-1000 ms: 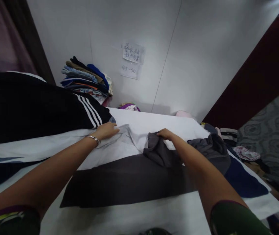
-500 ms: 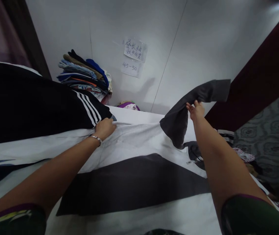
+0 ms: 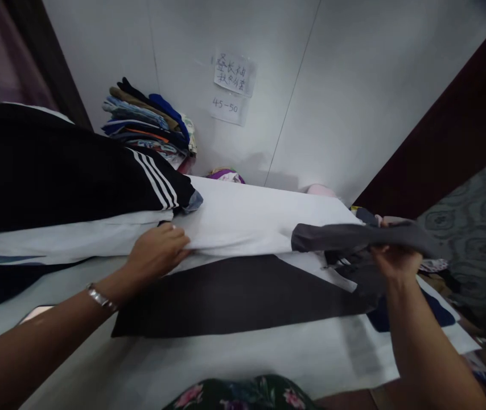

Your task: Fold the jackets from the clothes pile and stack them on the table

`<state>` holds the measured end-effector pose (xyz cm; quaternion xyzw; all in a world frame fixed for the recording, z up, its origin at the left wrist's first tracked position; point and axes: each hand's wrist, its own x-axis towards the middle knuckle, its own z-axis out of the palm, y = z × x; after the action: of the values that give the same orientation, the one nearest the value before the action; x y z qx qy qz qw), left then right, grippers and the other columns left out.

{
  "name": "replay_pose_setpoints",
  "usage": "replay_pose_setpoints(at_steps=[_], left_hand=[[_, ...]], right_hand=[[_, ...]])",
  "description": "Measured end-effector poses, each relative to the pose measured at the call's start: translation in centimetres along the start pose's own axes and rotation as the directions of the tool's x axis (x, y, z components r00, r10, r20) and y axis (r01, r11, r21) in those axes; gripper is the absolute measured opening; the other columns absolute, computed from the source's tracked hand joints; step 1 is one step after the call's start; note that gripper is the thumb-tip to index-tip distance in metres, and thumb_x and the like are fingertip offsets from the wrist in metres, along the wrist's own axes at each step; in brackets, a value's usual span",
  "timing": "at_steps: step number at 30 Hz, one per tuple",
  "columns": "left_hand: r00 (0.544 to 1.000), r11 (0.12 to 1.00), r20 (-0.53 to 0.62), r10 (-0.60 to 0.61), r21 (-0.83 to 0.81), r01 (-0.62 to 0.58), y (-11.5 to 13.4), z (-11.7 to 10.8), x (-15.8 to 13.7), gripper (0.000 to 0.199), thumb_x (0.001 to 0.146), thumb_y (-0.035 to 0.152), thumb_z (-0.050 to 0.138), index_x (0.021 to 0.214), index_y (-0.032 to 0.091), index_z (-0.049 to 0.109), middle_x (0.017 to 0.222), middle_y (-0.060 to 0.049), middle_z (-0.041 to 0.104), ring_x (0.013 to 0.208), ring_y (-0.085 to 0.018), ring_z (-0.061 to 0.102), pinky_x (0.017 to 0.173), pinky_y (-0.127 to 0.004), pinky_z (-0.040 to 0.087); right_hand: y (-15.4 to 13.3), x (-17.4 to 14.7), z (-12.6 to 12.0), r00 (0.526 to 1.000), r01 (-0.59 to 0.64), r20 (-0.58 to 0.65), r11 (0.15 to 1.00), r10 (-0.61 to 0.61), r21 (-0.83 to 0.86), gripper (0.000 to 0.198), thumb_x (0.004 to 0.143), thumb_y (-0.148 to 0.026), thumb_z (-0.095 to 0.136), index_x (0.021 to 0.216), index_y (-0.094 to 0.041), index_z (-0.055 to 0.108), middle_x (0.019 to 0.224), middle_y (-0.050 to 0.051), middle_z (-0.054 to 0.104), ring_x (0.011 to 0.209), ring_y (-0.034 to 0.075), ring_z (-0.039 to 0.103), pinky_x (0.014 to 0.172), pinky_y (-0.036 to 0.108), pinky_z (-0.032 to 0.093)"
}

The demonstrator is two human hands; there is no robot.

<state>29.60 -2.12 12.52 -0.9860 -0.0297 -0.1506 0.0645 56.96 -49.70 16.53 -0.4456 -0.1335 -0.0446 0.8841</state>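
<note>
A white and dark grey long-sleeved top [image 3: 234, 299] lies spread on the white table, its grey panel nearest me. My left hand [image 3: 157, 249] is closed on the white edge of the top, near its left end. My right hand [image 3: 398, 263] grips the dark grey sleeve [image 3: 332, 236] from below, fingers wrapped round it. The sleeve stretches to the right, and its far end hangs past the hand. Around the collar, grey fabric lies bunched under the sleeve, partly hidden.
Black clothing with three white stripes [image 3: 76, 171] lies at the left. Folded clothes [image 3: 149, 122] are stacked against the wall. Handwritten paper signs [image 3: 232, 74] are stuck above the white table [image 3: 247, 202]. Dark blue fabric [image 3: 435, 310] lies at the right edge, with more clothes beyond.
My right hand has lowered and moved right, drawing the raised sleeve down and out straight. My left hand has come nearer and slightly left, folding the white edge toward me.
</note>
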Motion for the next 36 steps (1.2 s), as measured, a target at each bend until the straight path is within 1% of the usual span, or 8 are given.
replay_pose_setpoints(at_steps=[3, 7, 11, 15, 19, 24, 30, 36], left_hand=[[0.981, 0.981, 0.045, 0.19, -0.057, -0.188, 1.0, 1.5, -2.5, 0.02, 0.084, 0.031, 0.055, 0.069, 0.02, 0.062, 0.078, -0.006, 0.062, 0.09, -0.025, 0.056, 0.091, -0.043, 0.037], [0.983, 0.985, 0.064, 0.17, -0.04, -0.167, 1.7, 1.4, -2.5, 0.013, 0.083, 0.024, 0.053, 0.073, 0.02, 0.061, 0.083, -0.007, 0.062, 0.087, -0.024, 0.057, 0.099, -0.046, 0.033], [0.986, 0.992, 0.141, 0.091, -0.101, -0.077, 2.3, 0.5, -2.2, 0.012, 0.082, 0.028, 0.052, 0.081, 0.02, 0.061, 0.092, -0.009, 0.063, 0.088, -0.025, 0.058, 0.084, -0.039, 0.041], [0.947, 0.945, 0.32, 0.008, -0.312, 0.097, 2.9, 0.7, -3.5, 0.034, 0.081, 0.051, 0.052, 0.091, 0.021, 0.063, 0.096, -0.009, 0.065, 0.087, -0.025, 0.061, 0.073, -0.033, 0.044], [0.928, 0.892, 0.362, -0.088, -0.387, 0.235, 2.7, -0.2, -3.9, 0.048, 0.087, 0.058, 0.037, 0.093, 0.021, 0.066, 0.098, -0.008, 0.068, 0.089, -0.024, 0.062, 0.076, -0.032, 0.045], [0.958, 0.93, 0.234, -0.164, -0.288, 0.23, 1.9, 0.7, -3.1, 0.05, 0.089, 0.049, 0.034, 0.115, 0.017, 0.063, 0.128, -0.012, 0.061, 0.119, -0.027, 0.053, 0.099, -0.037, 0.039], [0.887, 0.918, 0.454, -0.085, -0.311, 0.247, 1.5, 4.1, -3.6, 0.051, 0.09, 0.043, 0.035, 0.132, 0.02, 0.054, 0.146, -0.012, 0.043, 0.138, -0.029, 0.034, 0.111, -0.05, 0.027], [0.965, 0.961, 0.235, -0.116, -0.22, 0.169, 2.0, 4.0, -3.9, 0.049, 0.088, 0.043, 0.043, 0.129, 0.022, 0.058, 0.147, -0.013, 0.043, 0.14, -0.033, 0.029, 0.113, -0.056, 0.02]], right_hand=[[1.0, -5.0, -4.6, 0.987, -0.106, -0.131, 0.991, 0.094, -0.084, 0.024, 0.084, -0.038, 0.05, 0.086, -0.025, 0.07, 0.097, 0.004, 0.069, 0.093, 0.017, 0.065, 0.04, 0.016, 0.044], [1.5, -8.7, -6.9, 0.973, -0.164, -0.19, 0.974, 0.134, -0.153, 0.031, 0.083, -0.047, 0.05, 0.089, -0.024, 0.07, 0.1, 0.004, 0.07, 0.075, 0.016, 0.066, 0.039, 0.02, 0.045], [0.6, -10.7, -6.7, 0.98, -0.01, -0.196, 0.972, -0.037, -0.234, 0.031, 0.083, -0.05, 0.046, 0.098, -0.035, 0.068, 0.116, 0.001, 0.067, 0.079, 0.018, 0.068, 0.044, 0.025, 0.049], [0.8, -12.5, -7.1, 0.975, -0.11, -0.22, 0.895, 0.013, -0.433, 0.027, 0.083, -0.049, 0.046, 0.095, -0.043, 0.069, 0.124, 0.001, 0.064, 0.098, 0.026, 0.068, 0.062, 0.043, 0.057], [1.0, -13.6, -7.6, 0.95, -0.062, -0.306, 0.921, -0.064, -0.384, 0.023, 0.083, -0.051, 0.048, 0.084, -0.048, 0.071, 0.126, -0.002, 0.062, 0.126, 0.024, 0.05, 0.094, 0.048, 0.05], [-0.4, -13.9, -6.4, 0.911, 0.064, -0.363, 0.937, -0.196, -0.345, 0.02, 0.082, -0.05, 0.05, 0.083, -0.05, 0.07, 0.133, -0.003, 0.057, 0.131, 0.02, 0.043, 0.101, 0.041, 0.044], [-1.7, -14.5, -5.8, 0.885, -0.02, -0.452, 0.96, -0.112, -0.278, 0.025, 0.083, -0.048, 0.047, 0.087, -0.04, 0.07, 0.115, -0.001, 0.068, 0.128, 0.023, 0.048, 0.11, 0.054, 0.033], [-1.5, -15.7, -7.7, 0.887, -0.04, -0.44, 0.928, -0.137, -0.371, 0.023, 0.082, -0.047, 0.048, 0.088, -0.042, 0.07, 0.112, -0.001, 0.069, 0.122, 0.023, 0.054, 0.103, 0.05, 0.045]])
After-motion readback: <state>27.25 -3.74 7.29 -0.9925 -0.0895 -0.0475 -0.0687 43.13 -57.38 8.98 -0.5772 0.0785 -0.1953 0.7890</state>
